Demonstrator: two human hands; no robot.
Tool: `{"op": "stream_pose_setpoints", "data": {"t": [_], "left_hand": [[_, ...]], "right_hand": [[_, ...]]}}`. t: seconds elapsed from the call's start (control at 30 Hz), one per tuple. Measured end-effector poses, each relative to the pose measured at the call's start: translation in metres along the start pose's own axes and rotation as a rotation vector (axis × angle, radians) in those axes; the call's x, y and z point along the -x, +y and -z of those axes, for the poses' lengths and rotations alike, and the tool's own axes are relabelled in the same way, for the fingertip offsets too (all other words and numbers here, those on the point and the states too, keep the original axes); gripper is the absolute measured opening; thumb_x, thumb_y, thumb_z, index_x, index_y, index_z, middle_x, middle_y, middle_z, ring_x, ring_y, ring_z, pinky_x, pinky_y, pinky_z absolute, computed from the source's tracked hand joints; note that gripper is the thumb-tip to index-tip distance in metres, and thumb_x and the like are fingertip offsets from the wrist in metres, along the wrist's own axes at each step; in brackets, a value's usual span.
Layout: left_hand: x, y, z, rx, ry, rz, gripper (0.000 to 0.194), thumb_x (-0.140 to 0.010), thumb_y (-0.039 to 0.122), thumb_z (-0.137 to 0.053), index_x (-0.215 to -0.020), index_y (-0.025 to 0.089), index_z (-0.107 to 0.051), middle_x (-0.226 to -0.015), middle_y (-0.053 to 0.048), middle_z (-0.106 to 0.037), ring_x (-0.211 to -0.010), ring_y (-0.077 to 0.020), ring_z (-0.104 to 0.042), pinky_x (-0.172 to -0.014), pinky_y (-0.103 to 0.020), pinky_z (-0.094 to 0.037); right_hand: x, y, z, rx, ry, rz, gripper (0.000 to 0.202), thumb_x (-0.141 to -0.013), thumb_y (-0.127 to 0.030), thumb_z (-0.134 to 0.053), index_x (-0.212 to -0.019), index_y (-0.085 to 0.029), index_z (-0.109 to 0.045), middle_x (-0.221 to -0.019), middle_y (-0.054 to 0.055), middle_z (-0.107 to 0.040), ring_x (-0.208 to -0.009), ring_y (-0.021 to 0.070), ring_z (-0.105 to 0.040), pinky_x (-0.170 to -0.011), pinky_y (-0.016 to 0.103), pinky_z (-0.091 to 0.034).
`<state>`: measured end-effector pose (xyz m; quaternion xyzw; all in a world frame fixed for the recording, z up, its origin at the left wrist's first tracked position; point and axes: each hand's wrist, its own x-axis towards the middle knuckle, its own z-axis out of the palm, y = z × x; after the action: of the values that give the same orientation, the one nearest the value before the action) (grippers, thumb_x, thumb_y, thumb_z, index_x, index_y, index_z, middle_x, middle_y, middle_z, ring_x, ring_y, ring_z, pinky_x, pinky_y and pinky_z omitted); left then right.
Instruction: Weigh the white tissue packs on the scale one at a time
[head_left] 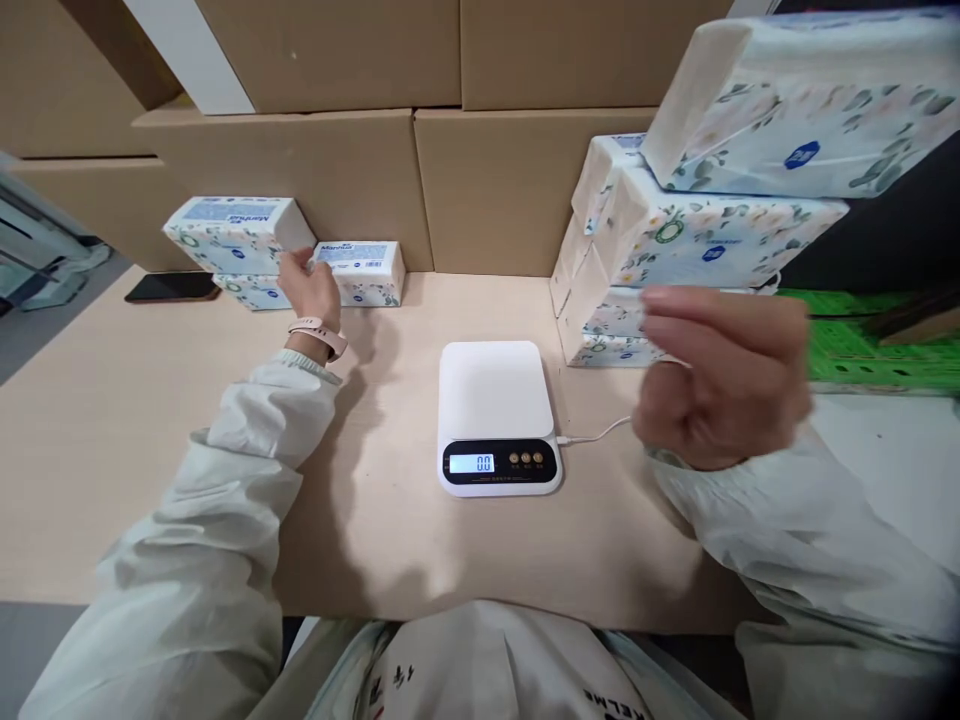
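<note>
My left hand [311, 290] is at the right end of the upper tissue pack [240, 230], its fingers bent against that end. Beneath lies a second tissue pack [255, 292], and another tissue pack [367, 265] sits just right of the hand. My right hand [724, 375], slightly blurred, hovers in front of the tall stack of tissue packs [667, 240]. Its fingers reach left, apart from the thumb, with nothing seen in them. Between my hands stands a white kitchen scale [495, 400], its platform bare and its display reading 0.0.
Cardboard boxes [487, 190] wall off the back of the table [405, 400]. A dark phone [172, 288] lies at the far left. A white cable [600, 435] runs right from the scale. A green crate [862, 350] stands beyond the right stack, whose top pack [810, 120] leans outward.
</note>
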<state>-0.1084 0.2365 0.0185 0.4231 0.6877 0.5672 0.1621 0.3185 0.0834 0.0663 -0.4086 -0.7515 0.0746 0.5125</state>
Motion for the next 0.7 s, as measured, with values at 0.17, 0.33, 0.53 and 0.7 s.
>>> {"op": "stream_pose_setpoints", "data": {"t": [0.17, 0.33, 0.53, 0.7], "left_hand": [[-0.003, -0.008, -0.008, -0.064, -0.018, -0.047, 0.049, -0.091, 0.024, -0.067, -0.134, 0.007, -0.051, -0.166, -0.019, -0.039, -0.161, -0.039, -0.019, -0.132, -0.057, -0.003], [-0.024, -0.015, -0.012, -0.12, -0.119, -0.083, 0.058, -0.086, 0.043, -0.072, -0.132, 0.01, -0.059, -0.17, -0.02, -0.044, -0.17, -0.0417, 0.009, -0.125, -0.062, 0.012], [-0.044, -0.018, -0.021, -0.2, -0.205, -0.133, 0.077, -0.082, 0.068, -0.069, -0.123, 0.002, -0.067, -0.173, -0.022, -0.04, -0.164, -0.0354, 0.036, -0.125, -0.059, 0.015], [-0.044, -0.019, -0.028, -0.266, -0.214, -0.118, 0.08, -0.081, 0.066, -0.07, -0.121, -0.003, -0.064, -0.177, -0.025, -0.029, -0.162, -0.0429, 0.036, -0.123, -0.062, 0.018]], "right_hand": [[-0.031, -0.03, -0.05, 0.021, -0.116, 0.228, 0.03, -0.105, -0.039, -0.049, -0.116, -0.033, -0.076, -0.124, 0.006, -0.08, -0.118, 0.0307, -0.074, -0.108, 0.057, -0.056], [-0.052, -0.018, -0.089, -0.186, -0.221, 0.047, 0.031, -0.107, -0.038, -0.047, -0.113, -0.026, -0.074, -0.118, 0.008, -0.079, -0.111, 0.024, -0.072, -0.096, 0.043, -0.06], [-0.075, 0.006, -0.129, -0.254, -0.422, -0.269, 0.026, -0.103, -0.037, -0.054, -0.111, -0.023, -0.074, -0.126, 0.007, -0.078, -0.112, 0.0224, -0.07, -0.099, 0.041, -0.056], [-0.094, 0.015, -0.154, -0.285, -0.513, -0.419, 0.023, -0.103, -0.035, -0.058, -0.109, -0.021, -0.074, -0.132, 0.01, -0.077, -0.121, 0.0249, -0.069, -0.109, 0.045, -0.052]]}}
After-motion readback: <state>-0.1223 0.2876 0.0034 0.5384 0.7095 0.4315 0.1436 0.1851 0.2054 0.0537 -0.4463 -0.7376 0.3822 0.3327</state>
